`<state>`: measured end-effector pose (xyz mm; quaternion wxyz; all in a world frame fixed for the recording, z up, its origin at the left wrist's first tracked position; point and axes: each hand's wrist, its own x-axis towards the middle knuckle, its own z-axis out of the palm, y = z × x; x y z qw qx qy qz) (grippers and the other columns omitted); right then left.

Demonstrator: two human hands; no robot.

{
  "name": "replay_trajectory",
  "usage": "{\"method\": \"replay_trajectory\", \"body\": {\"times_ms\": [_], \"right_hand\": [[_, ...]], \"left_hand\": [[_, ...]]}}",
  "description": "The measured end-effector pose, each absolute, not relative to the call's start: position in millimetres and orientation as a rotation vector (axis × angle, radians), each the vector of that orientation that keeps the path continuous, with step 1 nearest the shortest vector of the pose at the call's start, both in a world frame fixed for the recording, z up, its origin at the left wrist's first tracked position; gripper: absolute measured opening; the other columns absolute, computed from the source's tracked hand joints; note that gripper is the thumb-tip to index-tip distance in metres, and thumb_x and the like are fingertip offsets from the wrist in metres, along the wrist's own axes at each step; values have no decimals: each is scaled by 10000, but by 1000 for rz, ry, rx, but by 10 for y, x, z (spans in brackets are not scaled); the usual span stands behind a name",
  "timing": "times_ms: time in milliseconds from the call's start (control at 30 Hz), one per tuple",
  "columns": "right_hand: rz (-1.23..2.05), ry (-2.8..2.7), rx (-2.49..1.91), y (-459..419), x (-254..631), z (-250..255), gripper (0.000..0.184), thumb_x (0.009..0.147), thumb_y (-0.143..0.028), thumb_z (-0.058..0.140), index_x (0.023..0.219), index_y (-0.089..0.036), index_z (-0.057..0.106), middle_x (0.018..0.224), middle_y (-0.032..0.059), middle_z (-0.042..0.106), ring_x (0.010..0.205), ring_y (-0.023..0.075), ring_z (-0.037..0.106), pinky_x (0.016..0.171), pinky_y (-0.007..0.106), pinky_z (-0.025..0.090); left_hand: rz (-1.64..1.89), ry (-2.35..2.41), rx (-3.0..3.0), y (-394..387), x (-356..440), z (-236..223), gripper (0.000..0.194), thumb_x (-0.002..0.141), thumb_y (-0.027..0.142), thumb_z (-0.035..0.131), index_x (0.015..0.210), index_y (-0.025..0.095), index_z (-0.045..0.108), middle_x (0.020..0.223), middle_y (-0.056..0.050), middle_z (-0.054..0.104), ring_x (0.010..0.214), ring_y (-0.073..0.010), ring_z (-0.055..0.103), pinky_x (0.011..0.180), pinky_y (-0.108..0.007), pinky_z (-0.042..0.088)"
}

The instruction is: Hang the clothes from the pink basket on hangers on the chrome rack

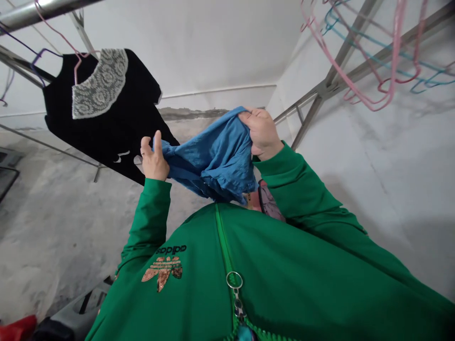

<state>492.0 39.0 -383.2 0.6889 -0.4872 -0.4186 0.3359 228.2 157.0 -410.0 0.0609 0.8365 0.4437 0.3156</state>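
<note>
Blue fabric (223,154), crumpled, hangs stretched between the two hands, in front of the green zip-up jacket (199,265). The right hand (263,132) is closed on its upper corner; the left hand (154,158) grips the opposite end, a couple of fingers pointing up. Just beyond the left hand, a black garment (110,113) with a white lace collar (101,85) hangs on hangers from a metal rail (39,12). Above and to the right of the right hand, pink hangers (355,90) and blue hangers (373,42) dangle near the white wall (398,166).
</note>
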Motion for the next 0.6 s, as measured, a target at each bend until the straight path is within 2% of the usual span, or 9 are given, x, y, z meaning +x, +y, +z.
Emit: {"method": "replay_trajectory", "body": {"times_ms": [100, 233, 400, 467, 533, 600], "right_hand": [[788, -939, -1102, 377, 4953, -3769, 278, 853, -482, 612, 764, -219, 588, 679, 28, 602, 796, 186, 618, 694, 335, 540], [699, -1022, -1140, 342, 5013, -3743, 272, 795, -450, 668, 712, -208, 574, 631, -3, 544, 643, 144, 548, 582, 285, 463], [453, -1273, -1363, 296, 5015, -3854, 220, 654, -303, 731, 692, -165, 564, 629, -31, 520, 614, 101, 466, 601, 244, 382], [377, -1303, -1491, 278, 5018, -3964, 151, 649, -240, 669, 669, -163, 540, 626, -28, 515, 621, 104, 468, 617, 243, 371], [366, -1275, -1577, 263, 5054, -4079, 74, 654, -187, 584, 678, -170, 516, 619, -31, 500, 607, 101, 459, 619, 237, 367], [308, -1206, -1603, 236, 5125, -4156, 48, 661, -186, 534, 696, -177, 502, 632, -31, 491, 613, 102, 458, 634, 234, 370]], "left_hand": [[834, 1377, 2624, 1578, 2301, -4097, 644, 678, 17, 521, 1280, 243, 556, 1335, -135, 423, 1216, -343, 460, 956, -464, 442], [808, 1501, 2564, 1601, 2363, -4051, 476, 696, 53, 510, 1114, 234, 648, 1134, -95, 503, 980, -250, 565, 767, -345, 477], [719, 1654, 2605, 1663, 2492, -3941, 294, 800, 311, 578, 1069, 227, 658, 1057, -87, 539, 848, -224, 579, 632, -290, 423], [705, 1808, 2551, 1732, 2525, -3909, 326, 876, 413, 488, 1063, 207, 658, 1044, -109, 569, 816, -233, 589, 620, -300, 420], [681, 1935, 2494, 1828, 2567, -3903, 382, 928, 389, 363, 1037, 173, 658, 1043, -139, 610, 821, -259, 605, 624, -324, 424], [524, 1797, 2562, 1912, 2634, -3915, 406, 928, 442, 359, 979, 189, 672, 1002, -124, 659, 863, -277, 625, 658, -331, 440]]}}
